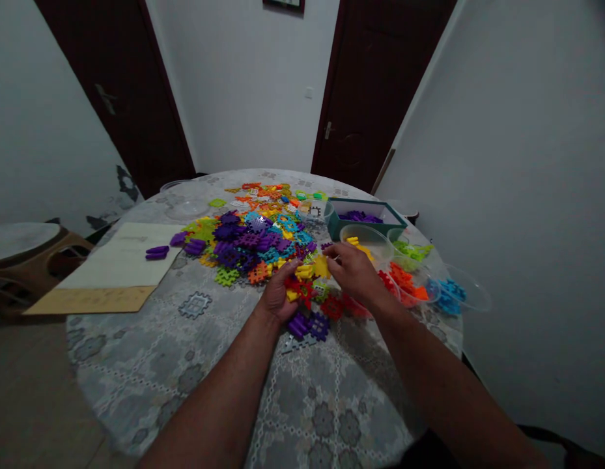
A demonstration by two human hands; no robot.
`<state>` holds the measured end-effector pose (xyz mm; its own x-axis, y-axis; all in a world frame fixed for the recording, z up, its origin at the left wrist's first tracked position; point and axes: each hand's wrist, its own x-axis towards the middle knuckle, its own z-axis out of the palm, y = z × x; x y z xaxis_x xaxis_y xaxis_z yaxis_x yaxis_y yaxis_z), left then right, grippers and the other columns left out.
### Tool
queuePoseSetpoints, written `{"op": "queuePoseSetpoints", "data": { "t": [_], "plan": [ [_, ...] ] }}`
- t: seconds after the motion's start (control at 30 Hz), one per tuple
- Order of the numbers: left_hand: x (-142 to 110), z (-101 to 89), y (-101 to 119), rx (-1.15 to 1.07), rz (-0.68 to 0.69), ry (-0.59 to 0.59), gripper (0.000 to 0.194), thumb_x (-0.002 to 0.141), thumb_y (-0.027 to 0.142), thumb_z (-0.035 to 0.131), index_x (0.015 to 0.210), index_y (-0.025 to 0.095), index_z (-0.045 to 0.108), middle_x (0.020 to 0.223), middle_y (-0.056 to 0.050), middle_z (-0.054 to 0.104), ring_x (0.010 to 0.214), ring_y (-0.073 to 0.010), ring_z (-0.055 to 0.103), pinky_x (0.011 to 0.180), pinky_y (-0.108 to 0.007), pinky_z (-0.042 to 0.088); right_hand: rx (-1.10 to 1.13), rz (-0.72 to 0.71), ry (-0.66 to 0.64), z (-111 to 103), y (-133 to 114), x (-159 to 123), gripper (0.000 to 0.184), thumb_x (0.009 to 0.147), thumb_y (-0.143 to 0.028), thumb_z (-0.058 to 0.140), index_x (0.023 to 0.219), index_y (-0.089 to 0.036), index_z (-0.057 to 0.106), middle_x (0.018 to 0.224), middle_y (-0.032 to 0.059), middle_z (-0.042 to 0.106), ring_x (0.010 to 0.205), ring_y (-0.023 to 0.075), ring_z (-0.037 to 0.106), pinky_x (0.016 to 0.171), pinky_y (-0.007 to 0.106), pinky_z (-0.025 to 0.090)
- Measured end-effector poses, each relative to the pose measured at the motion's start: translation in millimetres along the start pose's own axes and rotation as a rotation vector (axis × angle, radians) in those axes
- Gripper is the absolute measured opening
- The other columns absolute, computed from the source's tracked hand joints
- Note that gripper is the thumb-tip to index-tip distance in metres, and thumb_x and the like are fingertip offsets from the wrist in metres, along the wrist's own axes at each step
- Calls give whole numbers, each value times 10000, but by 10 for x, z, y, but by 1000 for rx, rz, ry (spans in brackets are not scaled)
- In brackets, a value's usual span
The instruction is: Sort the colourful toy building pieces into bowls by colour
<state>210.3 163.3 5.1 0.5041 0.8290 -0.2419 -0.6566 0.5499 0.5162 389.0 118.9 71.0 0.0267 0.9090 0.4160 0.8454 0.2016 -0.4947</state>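
Note:
My left hand [277, 294] is closed around several red and yellow plastic interlocking pieces [302, 286], held above the table's near middle. With its fingertips, my right hand [351, 268] pinches a yellow interlocking piece [322, 266] beside them; whether the two touch is hard to tell. Just beyond both hands spreads a heap of interlocking pieces [248, 238] in purple, blue, green and orange. Purple pieces [299, 326] and a grey one lie below my left hand. Red pieces [332, 307] lie under my right hand.
Clear plastic bowls at the right hold yellow pieces [359, 246], orange pieces [404, 280], green pieces [413, 251] and blue pieces [449, 294]. A green box [336, 228] contains purple pieces. At the left, a paper sheet [121, 260] bears purple pieces. A grey piece [195, 304] lies nearby.

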Motion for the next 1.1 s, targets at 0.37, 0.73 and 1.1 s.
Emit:
{"op": "queuePoseSetpoints", "data": {
  "t": [0.37,0.73,1.1],
  "plan": [
    [20,-47,-24,0,4,-61,324,767,283,857,1023,178,689,1027,-120,787,969,-354,805,561,-362,656,-360,-15,385,-551,638,252,273,943,-213,579,1138,-120,746,1146,214,724,1085,336,671,1024,508,529],
    [110,-87,-62,-41,51,-102,240,796,208,825,1018,149,757,969,-73,801,882,-225,786,779,-314,653,-212,-247,-210,220,-253,-107,292,1010,-174,632,1290,-189,711,1186,125,750,1127,266,658,1030,433,513],
    [73,-126,-47,15,-30,-118,308,823,293,819,1096,187,727,1047,-98,786,856,-284,794,607,-366,655,-108,-149,-79,-30,-105,-83,185,1016,-185,605,1145,-210,736,1140,112,763,1080,257,688,995,425,527]
  ]
}}
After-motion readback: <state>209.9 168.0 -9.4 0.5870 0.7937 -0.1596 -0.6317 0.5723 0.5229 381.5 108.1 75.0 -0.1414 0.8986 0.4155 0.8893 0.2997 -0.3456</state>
